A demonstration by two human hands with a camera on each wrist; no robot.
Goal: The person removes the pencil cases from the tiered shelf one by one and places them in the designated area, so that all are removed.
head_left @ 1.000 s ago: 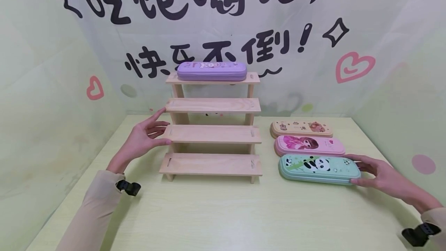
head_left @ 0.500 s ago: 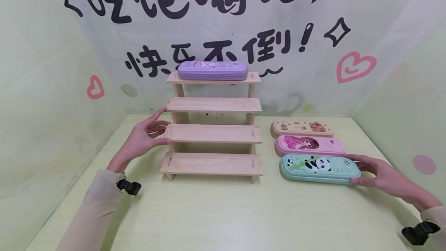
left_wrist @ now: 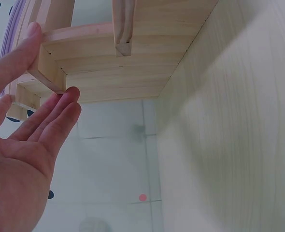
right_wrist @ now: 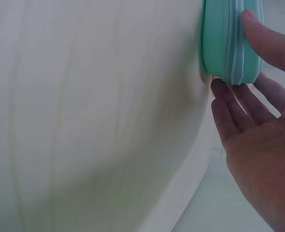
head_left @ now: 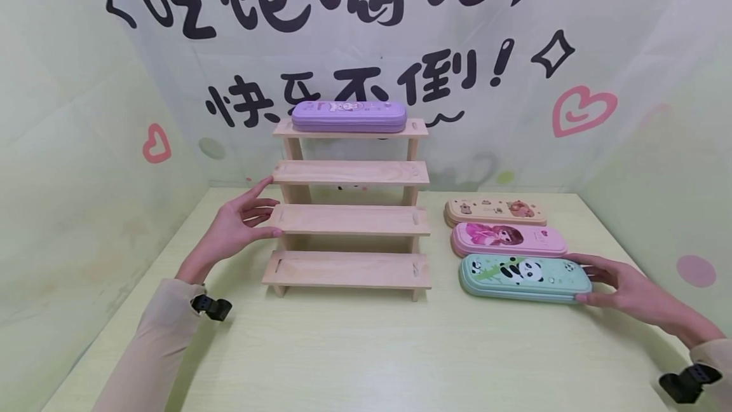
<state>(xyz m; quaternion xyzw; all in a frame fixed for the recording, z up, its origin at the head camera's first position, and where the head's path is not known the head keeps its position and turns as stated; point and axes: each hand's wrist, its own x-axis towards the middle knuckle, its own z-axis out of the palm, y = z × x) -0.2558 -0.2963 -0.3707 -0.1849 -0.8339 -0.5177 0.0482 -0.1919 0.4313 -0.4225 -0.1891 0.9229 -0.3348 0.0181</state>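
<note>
A stepped wooden display shelf [head_left: 349, 220] with several tiers stands on the table. My left hand [head_left: 231, 227] holds its left side, the thumb at one tier's end and the index fingertip at the tier above. In the left wrist view the thumb and fingertips span a board end [left_wrist: 49, 72]. My right hand [head_left: 631, 291] grips the right end of a mint-green panda pencil case [head_left: 523, 277], thumb on its front edge and fingers behind. Its zipper [right_wrist: 234, 43] shows in the right wrist view. A purple pencil case [head_left: 349, 117] lies on the top tier.
Behind the green case lie a pink pencil case [head_left: 509, 239] with a doll print and a tan pencil case [head_left: 494, 210] on the table [head_left: 366, 348]. A printed cloth backdrop [head_left: 486, 145] rises behind the shelf, with side walls left and right.
</note>
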